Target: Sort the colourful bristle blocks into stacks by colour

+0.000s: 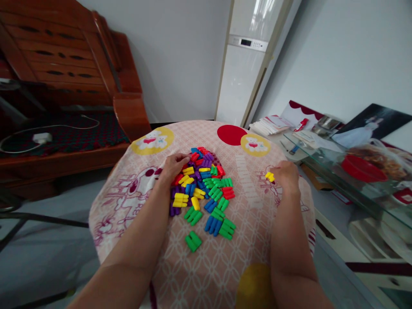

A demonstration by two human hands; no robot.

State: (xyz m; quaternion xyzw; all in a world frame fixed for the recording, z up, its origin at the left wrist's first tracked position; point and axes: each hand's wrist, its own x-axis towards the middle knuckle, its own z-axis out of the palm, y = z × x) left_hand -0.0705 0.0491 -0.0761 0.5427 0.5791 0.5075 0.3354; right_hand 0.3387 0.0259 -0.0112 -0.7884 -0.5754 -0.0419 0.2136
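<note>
A pile of plastic building blocks (pixel 206 182) in red, yellow, green, blue and purple lies mid-table; the blocks look like short joined tubes. My left hand (pixel 174 168) rests against the pile's left edge, fingers reaching toward the red blocks, with nothing visibly gripped. Well to the right of the pile, my right hand (pixel 286 174) pinches a yellow block (pixel 269 176) just over or on the cloth; its fingers are partly hidden. A lone green block (pixel 193 241) sits nearest me, apart from the pile.
A patterned pink tablecloth (pixel 249 240) covers the round table. Along the right runs a glass shelf (pixel 325 165) holding papers, a red bowl (pixel 363 168) and a photo (pixel 370 126). A wooden bench (pixel 128 111) stands back left, and a white tall cabinet-like unit (pixel 240 81) behind.
</note>
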